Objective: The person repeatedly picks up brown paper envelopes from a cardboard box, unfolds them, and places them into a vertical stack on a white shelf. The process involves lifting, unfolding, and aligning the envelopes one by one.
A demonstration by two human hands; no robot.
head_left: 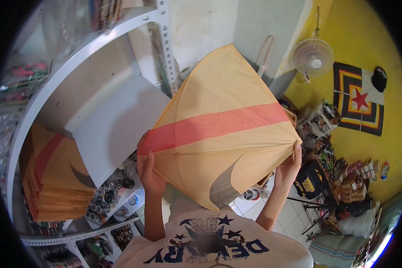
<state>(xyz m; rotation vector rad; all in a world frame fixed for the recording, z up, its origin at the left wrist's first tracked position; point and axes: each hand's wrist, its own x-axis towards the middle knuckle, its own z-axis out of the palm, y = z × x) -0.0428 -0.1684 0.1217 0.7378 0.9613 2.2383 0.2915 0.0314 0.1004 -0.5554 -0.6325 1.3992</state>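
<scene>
**While Two Bare Hands Pinch Its Side Corners, a Pale-Tan, Four-Cornered Kite with a Red Band and a Dark Grey Crescent [210,136] Is Held Before the Chest**

Although the kite hides most of the fingers, the left hand [152,173] shows its thumb pressed on the front face, pinching the left corner. The right hand [291,164] grips the right corner at its edge; how its hidden fingers lie cannot be told. The upper corner points toward the pale wall [201,27]; the lower corner hangs just before the white shirt with dark blue stars [183,254].

On the left, the kite's edge appears close to the white perforated metal shelf unit [164,49]; their true gap cannot be judged. A stack of similar tan kites [64,201] occupies the shelf unit's left end, with dark round spools [107,198] beside it toward the near edge.

On the right, the margin is wider: white floor tiles [290,219] show below the right hand, and the white round fan [313,57] on the yellow wall [366,33] stands well apart from the kite's upper-right edge.
</scene>
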